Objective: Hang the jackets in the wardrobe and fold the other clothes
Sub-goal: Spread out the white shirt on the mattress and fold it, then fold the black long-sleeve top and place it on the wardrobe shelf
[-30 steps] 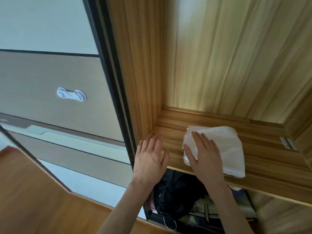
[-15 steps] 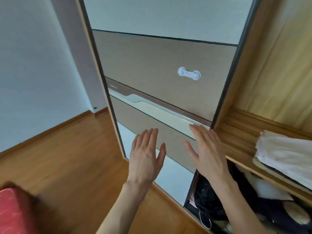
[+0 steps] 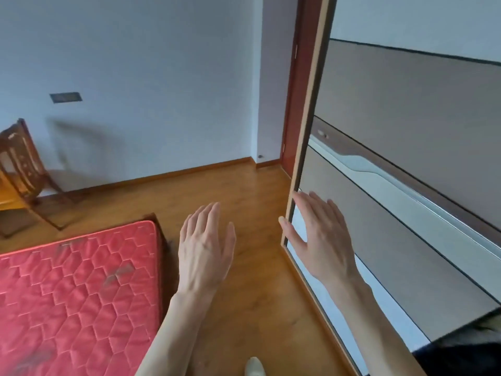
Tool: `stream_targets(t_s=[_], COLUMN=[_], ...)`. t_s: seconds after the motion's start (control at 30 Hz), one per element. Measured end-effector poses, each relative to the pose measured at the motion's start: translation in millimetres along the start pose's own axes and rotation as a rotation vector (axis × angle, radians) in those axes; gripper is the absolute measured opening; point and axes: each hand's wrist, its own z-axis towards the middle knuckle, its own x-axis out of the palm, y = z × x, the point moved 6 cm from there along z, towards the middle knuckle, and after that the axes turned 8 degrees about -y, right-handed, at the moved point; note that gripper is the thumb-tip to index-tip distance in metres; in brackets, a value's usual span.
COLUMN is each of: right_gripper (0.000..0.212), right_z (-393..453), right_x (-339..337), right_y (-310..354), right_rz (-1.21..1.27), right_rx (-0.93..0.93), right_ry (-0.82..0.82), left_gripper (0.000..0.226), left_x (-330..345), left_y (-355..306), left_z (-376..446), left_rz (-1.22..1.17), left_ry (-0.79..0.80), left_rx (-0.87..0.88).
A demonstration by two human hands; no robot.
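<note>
Left hand (image 3: 204, 248) and right hand (image 3: 321, 234) raised, fingers straight, holding nothing, right one before wardrobe door (image 3: 406, 185), dark clothes (image 3: 461, 356) (blurred) low right in wardrobe, red mattress (image 3: 76, 294) at left

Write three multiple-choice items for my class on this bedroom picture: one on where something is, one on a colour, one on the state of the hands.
1. Where does the wooden chair stand?
A. at the far left, by the wall
B. on the mattress
C. inside the wardrobe

2. What colour is the quilted mattress?
A. blue
B. red
C. white

3. How are the two hands?
A. both grip a jacket
B. one holds a hanger
C. both open, holding nothing

Answers: 1 A, the chair shows at the picture's left edge against the wall. 2 B, its quilted cover is red. 3 C, the left hand and the right hand have straight, spread fingers and nothing in them.
</note>
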Motion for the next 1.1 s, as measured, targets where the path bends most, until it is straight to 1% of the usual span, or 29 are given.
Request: stream_targets(t_s=[0.23, 0.37, 0.47, 0.6, 0.73, 0.9, 1.0, 1.1], right_gripper=[0.064, 0.063, 0.068, 0.067, 0.067, 0.065, 0.066, 0.061], right_z=[61.9, 91.5, 112.4, 129.9, 121.2, 79.0, 47.8, 15.6], right_x=[102.6, 158.5, 191.8, 236.2, 271.3, 299.8, 310.3, 315.0], right_y=[108.6, 175.8, 230.8, 302.8, 374.6, 444.3, 479.6, 515.9], right_rz=[0.193, 0.294, 0.405, 0.54, 0.701, 0.845, 0.89, 0.915], right_rx=[-0.219, -0.338, -0.433, -0.556, -0.685, -0.822, -0.889, -0.975], right_ry=[0.045, 0.12, 0.157, 0.261, 0.362, 0.504, 0.586, 0.638], left_gripper=[0.047, 0.048, 0.051, 0.051, 0.051, 0.053, 0.055, 0.054], left_x=[-32.9, -61.9, -87.3, -118.3, -153.5, -192.5, -210.6, -228.1], left_y=[124.7, 190.5, 232.6, 281.5, 316.6, 340.9, 348.6, 359.6], left_z=[18.5, 25.8, 31.5, 25.3, -5.5, -66.9, -101.3, -134.3], left_rz=[0.181, 0.308, 0.398, 0.525, 0.671, 0.825, 0.867, 0.89], left_ry=[-0.112, -0.161, -0.217, -0.253, -0.296, -0.335, -0.381, -0.437], left_rx=[-0.195, -0.334, -0.42, -0.564, -0.734, -0.952, -1.044, -1.14])
